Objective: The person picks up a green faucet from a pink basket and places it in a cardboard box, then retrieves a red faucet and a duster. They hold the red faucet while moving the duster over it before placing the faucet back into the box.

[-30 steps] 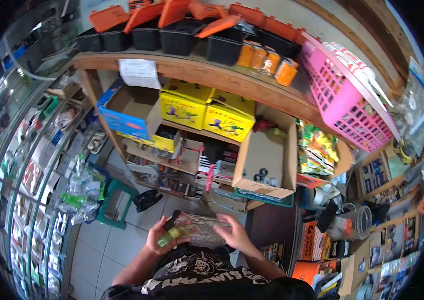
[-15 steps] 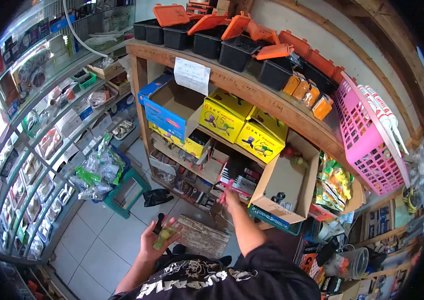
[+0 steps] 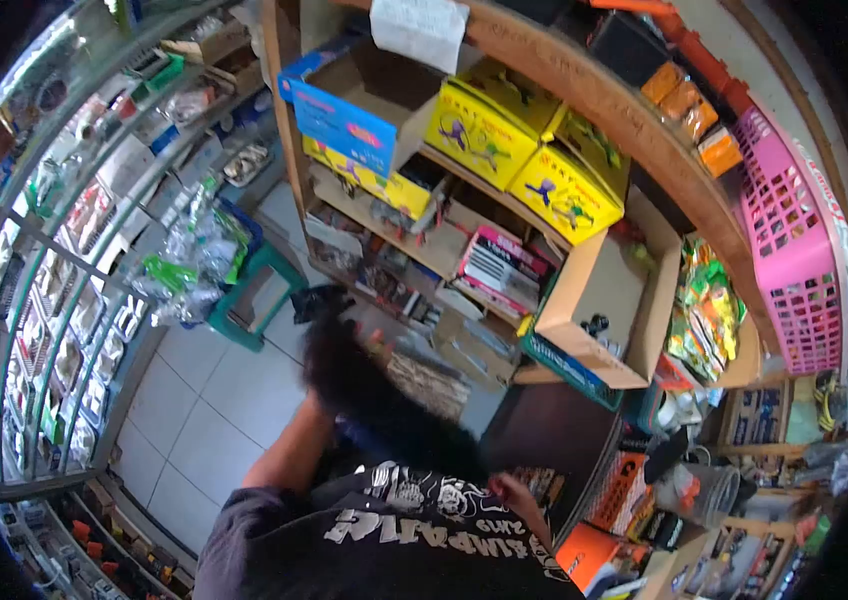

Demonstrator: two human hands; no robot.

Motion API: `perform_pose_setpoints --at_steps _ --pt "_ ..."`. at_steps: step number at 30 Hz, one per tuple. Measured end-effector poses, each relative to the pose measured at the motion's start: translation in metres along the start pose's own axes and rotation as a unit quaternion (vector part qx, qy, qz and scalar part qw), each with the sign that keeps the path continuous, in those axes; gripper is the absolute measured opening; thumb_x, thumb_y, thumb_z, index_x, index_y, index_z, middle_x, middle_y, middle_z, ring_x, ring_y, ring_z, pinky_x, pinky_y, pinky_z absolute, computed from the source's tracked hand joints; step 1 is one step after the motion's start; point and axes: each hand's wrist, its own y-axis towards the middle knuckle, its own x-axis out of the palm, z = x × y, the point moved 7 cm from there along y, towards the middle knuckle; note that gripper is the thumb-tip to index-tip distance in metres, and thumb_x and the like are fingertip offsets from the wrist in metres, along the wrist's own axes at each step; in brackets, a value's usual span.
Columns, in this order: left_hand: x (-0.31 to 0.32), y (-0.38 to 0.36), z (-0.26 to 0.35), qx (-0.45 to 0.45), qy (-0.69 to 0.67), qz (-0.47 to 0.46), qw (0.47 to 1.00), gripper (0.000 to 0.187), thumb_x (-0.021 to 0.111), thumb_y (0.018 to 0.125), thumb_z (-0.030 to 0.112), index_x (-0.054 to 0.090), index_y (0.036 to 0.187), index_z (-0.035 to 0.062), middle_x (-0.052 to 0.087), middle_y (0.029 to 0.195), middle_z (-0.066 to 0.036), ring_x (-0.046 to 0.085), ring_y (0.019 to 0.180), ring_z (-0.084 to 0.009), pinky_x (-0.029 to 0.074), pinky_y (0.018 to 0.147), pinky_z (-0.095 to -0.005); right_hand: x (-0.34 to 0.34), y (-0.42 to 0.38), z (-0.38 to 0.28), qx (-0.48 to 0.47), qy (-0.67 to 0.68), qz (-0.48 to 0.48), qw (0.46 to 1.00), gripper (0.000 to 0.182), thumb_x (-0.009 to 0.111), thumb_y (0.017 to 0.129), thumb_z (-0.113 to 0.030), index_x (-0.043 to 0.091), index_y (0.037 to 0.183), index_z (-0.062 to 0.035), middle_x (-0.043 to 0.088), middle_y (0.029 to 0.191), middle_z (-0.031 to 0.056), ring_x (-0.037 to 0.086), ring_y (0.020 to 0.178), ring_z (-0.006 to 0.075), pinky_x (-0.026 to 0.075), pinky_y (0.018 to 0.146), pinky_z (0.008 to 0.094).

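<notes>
My left forearm (image 3: 289, 440) reaches up from the sleeve, and a blurred dark shape (image 3: 354, 370) covers the left hand, so its fingers and anything in them are hidden. Close against the dark printed shirt (image 3: 424, 530), at its right side, is my right hand (image 3: 512, 492), small and partly hidden. Its fingers look curled together; what they hold cannot be made out. Beyond the dark shape, a worn light board (image 3: 429, 385) lies low in front of the shelves.
A green stool (image 3: 256, 300) stands left on the tiled floor, beside plastic-wrapped goods (image 3: 194, 260). Ahead, a wooden shelf (image 3: 564, 80) holds a blue box (image 3: 344, 125), yellow boxes (image 3: 484, 135) and an open carton (image 3: 594, 300). A pink basket (image 3: 794, 260) is at the right.
The view has tipped downward. My right hand has drawn back from the shelves to the shirt. The dark shape now covers my left hand, which was visible holding a small greenish packet.
</notes>
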Motion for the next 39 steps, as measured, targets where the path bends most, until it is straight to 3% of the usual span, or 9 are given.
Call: perform_pose_setpoints --at_steps 15,17,19,21,26,29,33,35,39 --pt "0.1 0.007 0.008 -0.072 0.015 -0.109 0.991 0.064 0.033 0.089 0.057 0.038 0.133 0.0103 0.044 0.131 -0.017 0.042 0.12 -0.0348 0.035 0.098 -0.048 -0.021 -0.043 -0.027 0.054 -0.019 0.042 0.997 0.011 0.059 0.084 -0.007 0.063 0.091 0.0011 0.06 0.071 0.002 0.05 0.067 0.0076 0.04 0.063 0.0229" --pt "0.095 0.006 0.005 -0.154 -0.244 -0.142 0.947 0.065 0.032 0.089 0.057 0.036 0.134 0.0107 0.043 0.131 -0.019 0.042 0.12 -0.0356 0.036 0.097 -0.0489 -0.026 -0.034 -0.049 0.075 -0.01 0.117 0.99 0.008 0.06 0.084 -0.006 0.063 0.086 0.0005 0.056 0.069 -0.0012 0.048 0.066 0.0057 0.038 0.061 0.0226" --pt "0.089 0.01 0.015 -0.035 -0.024 -0.036 0.998 0.065 0.032 0.089 0.057 0.034 0.135 0.0113 0.042 0.131 -0.021 0.04 0.12 -0.0416 0.035 0.097 -0.0506 -0.026 -0.032 -0.055 0.102 0.052 0.118 0.986 0.01 0.061 0.084 -0.009 0.061 0.08 0.0004 0.052 0.067 -0.0035 0.044 0.064 0.0044 0.036 0.058 0.0215" --pt "0.115 0.007 0.013 -0.089 -0.113 -0.247 0.958 0.063 0.033 0.089 0.057 0.037 0.133 0.0124 0.042 0.131 -0.019 0.041 0.119 -0.0394 0.035 0.096 -0.0467 -0.03 -0.032 -0.054 0.049 -0.042 0.032 0.997 0.015 0.06 0.086 -0.013 0.059 0.078 -0.0002 0.047 0.064 -0.0047 0.041 0.061 0.0048 0.035 0.055 0.0208" --pt "0.083 0.002 0.019 -0.057 -0.11 -0.001 0.992 0.062 0.031 0.09 0.055 0.033 0.135 0.012 0.041 0.131 -0.021 0.038 0.121 -0.0412 0.036 0.097 -0.049 -0.036 -0.022 -0.033 0.143 0.023 0.069 0.987 0.014 0.061 0.085 -0.012 0.058 0.078 -0.0008 0.045 0.061 -0.0045 0.039 0.059 0.0035 0.034 0.052 0.0213" --pt "0.096 0.003 0.016 -0.075 -0.151 -0.236 0.957 0.065 0.033 0.088 0.057 0.033 0.135 0.0115 0.04 0.132 -0.021 0.038 0.121 -0.0415 0.035 0.098 -0.0495 -0.028 -0.016 -0.06 0.017 -0.092 -0.017 0.995 0.019 0.059 0.087 -0.016 0.058 0.076 -0.0015 0.045 0.059 -0.0043 0.039 0.054 0.0037 0.033 0.049 0.0214" --pt "0.115 -0.006 0.021 -0.075 -0.149 -0.261 0.951 0.065 0.033 0.088 0.055 0.031 0.136 0.0114 0.038 0.134 -0.02 0.035 0.124 -0.0408 0.031 0.101 -0.0492 -0.028 -0.012 -0.072 -0.022 -0.128 0.004 0.992 0.018 0.059 0.087 -0.016 0.058 0.075 -0.0017 0.044 0.057 -0.0046 0.039 0.053 0.0035 0.032 0.048 0.0214" --pt "0.091 -0.007 0.021 -0.043 -0.084 -0.023 0.995 0.064 0.033 0.088 0.056 0.031 0.136 0.013 0.041 0.132 -0.019 0.037 0.122 -0.0399 0.029 0.102 -0.049 -0.033 -0.015 -0.05 0.1 -0.008 0.017 0.995 0.015 0.061 0.085 -0.013 0.058 0.076 -0.0013 0.043 0.058 -0.0049 0.039 0.055 0.0035 0.033 0.049 0.0218" --pt "0.11 -0.01 0.021 -0.055 -0.061 -0.156 0.984 0.065 0.033 0.088 0.057 0.03 0.137 0.0145 0.044 0.13 -0.018 0.039 0.121 -0.039 0.03 0.101 -0.0486 -0.032 -0.02 -0.063 -0.02 -0.108 -0.021 0.994 0.021 0.057 0.088 -0.017 0.057 0.072 -0.0029 0.045 0.056 -0.0043 0.04 0.05 0.0038 0.032 0.046 0.0222"
